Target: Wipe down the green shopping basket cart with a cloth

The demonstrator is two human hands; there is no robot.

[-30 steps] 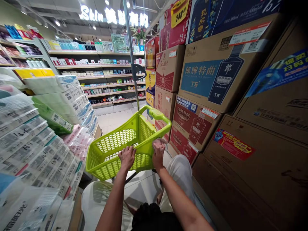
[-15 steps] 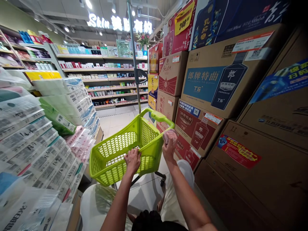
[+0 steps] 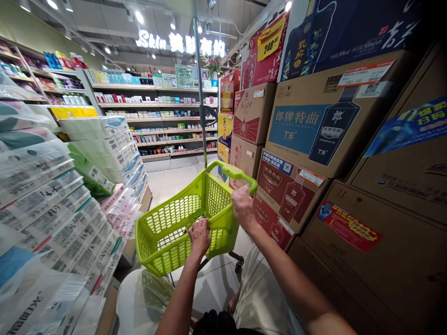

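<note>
A lime-green shopping cart [image 3: 167,251] with a perforated plastic basket stands in front of me, and its basket holds nothing I can see. My left hand [image 3: 199,236] is closed over the near side rim, fingers hooked inward. My right hand [image 3: 243,205] is closed at the rear corner of the rim, just below the cart's handle [image 3: 237,173]. The pinkish crumpled cloth seen in it before is now mostly hidden by the fist. A grey pole [image 3: 199,93] rises behind the handle.
Stacked packs of tissue paper [image 3: 52,200] line the left side. On the right, cardboard liquor cartons [image 3: 296,125] are piled high, close to my right arm. Cosmetics shelves [image 3: 160,104] stand ahead beyond the tiled floor [image 3: 167,174]. A white rounded surface [image 3: 129,298] lies at lower left.
My right hand has moved slightly down along the corner of the rim, turning so its back covers the cloth. The left hand stays on the rim. The view has shifted slightly.
</note>
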